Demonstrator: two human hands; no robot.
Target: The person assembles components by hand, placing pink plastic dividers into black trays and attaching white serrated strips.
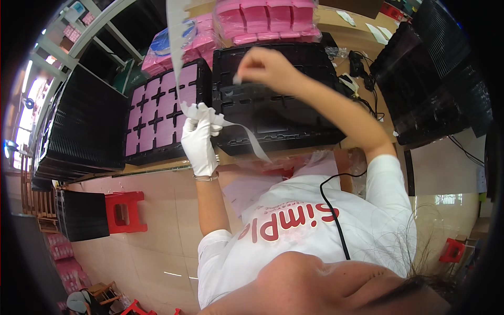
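My left hand (199, 143), in a white glove, pinches a long white paper strip (177, 58) with a ragged edge. The strip runs up past the top of the view, and a loose tail (247, 135) curls down to the right. My bare right hand (266, 68) is closed in a pinch over a black plastic tray (278, 118), with a small whitish piece (237, 80) at its fingertips; the piece is too small to name. Left of it stands another black tray (202, 86) filled with pink rectangular pieces (152, 113), near my left hand.
Stacks of black trays stand at the left (84, 115) and right (425, 89). Bagged pink blocks (265, 18) lie behind the trays. Black cables (367, 79) trail along the table's right side. A red stool (126, 211) is on the tiled floor, lower left.
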